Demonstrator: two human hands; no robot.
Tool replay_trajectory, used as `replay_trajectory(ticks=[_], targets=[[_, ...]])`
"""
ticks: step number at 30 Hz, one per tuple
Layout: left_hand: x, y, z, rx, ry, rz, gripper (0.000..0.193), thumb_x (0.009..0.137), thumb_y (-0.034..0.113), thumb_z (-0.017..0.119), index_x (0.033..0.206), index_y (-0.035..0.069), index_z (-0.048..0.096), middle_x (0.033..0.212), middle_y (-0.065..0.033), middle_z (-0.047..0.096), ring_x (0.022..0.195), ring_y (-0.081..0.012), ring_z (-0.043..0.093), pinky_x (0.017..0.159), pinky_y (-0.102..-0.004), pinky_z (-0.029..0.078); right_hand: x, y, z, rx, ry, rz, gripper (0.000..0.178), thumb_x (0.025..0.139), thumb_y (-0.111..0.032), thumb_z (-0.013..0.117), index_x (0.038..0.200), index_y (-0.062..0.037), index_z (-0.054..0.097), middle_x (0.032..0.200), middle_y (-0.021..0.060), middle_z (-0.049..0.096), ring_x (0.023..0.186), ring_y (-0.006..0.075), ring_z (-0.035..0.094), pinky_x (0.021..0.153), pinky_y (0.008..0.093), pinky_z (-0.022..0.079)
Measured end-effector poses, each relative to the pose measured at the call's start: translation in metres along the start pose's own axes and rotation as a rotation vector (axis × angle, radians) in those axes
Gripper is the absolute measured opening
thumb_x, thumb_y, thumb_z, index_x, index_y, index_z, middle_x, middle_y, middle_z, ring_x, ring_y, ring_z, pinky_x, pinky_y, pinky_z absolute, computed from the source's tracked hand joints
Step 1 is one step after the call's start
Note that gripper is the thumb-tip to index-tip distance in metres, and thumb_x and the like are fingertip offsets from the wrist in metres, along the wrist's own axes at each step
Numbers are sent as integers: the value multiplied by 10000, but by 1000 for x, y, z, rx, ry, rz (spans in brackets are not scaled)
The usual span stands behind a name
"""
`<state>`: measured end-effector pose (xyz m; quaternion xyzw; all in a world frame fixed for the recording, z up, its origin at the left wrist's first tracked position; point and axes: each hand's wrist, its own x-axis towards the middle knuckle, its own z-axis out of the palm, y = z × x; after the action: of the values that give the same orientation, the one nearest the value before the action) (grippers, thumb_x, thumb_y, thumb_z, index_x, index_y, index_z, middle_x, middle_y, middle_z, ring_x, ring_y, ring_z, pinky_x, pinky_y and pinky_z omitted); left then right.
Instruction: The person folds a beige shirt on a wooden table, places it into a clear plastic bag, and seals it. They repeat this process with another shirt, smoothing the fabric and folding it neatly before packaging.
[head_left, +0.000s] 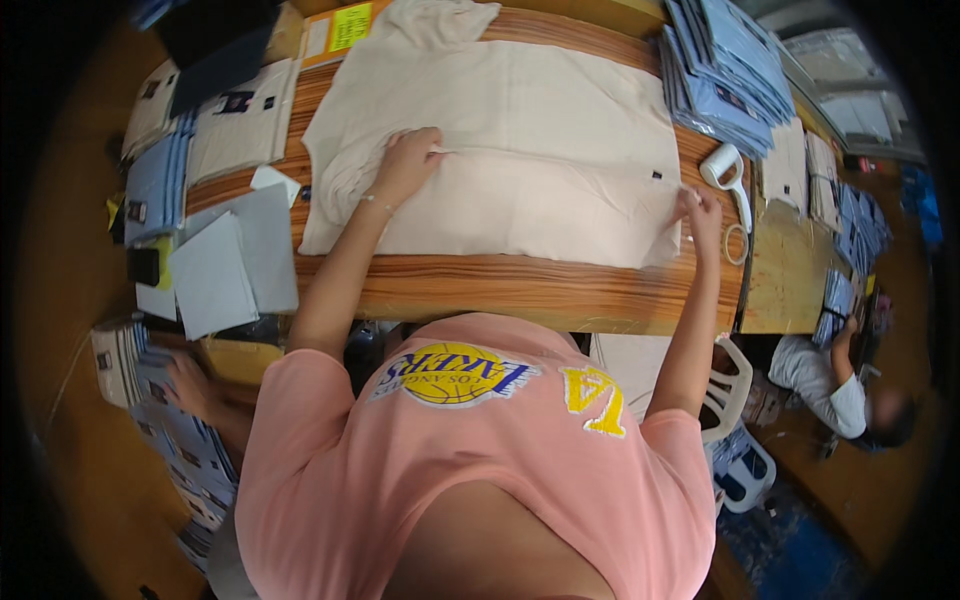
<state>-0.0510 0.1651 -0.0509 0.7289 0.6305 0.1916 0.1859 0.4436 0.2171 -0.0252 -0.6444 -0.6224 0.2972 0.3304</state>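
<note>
A cream shirt (560, 110) lies spread over the wood-grain table, with a small dark tag near its right end. Part of it is bunched at the far left top, and a crease runs lengthwise across its middle. My left hand (408, 165) rests on the shirt's left part, its thumb and fingers closed on a raised fold at that crease. At the right end, my right hand (700, 215) pinches the shirt's edge near its lower corner. The exact grip of the right fingertips is partly blurred.
A white lint roller (728, 175) and a tape ring (736, 245) lie right of the shirt. Blue folded garments (722, 75) are stacked far right, bagged cream ones (240, 115) far left. Grey-white boards (225, 270) lie left. Other people (815, 380) sit right and left.
</note>
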Motion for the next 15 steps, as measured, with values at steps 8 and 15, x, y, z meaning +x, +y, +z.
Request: replay_trajectory(ticks=[8,15], targets=[[-3,-4,-2,-66,131,49,193,771,147,671,947,81,628,899,-54,664,831,-229,599,915,-346,365,14,42,21,57,-194,139,410,787,-125,706,1128,4,519,759,65,622,598,94,551,490,237,416],[-1,-19,14,-72,231,125,197,757,151,684,941,105,633,927,-54,661,853,-230,602,900,-358,385,3,52,6,124,-48,174,446,786,-71,704,1168,-17,480,878,74,636,711,111,579,588,230,458]])
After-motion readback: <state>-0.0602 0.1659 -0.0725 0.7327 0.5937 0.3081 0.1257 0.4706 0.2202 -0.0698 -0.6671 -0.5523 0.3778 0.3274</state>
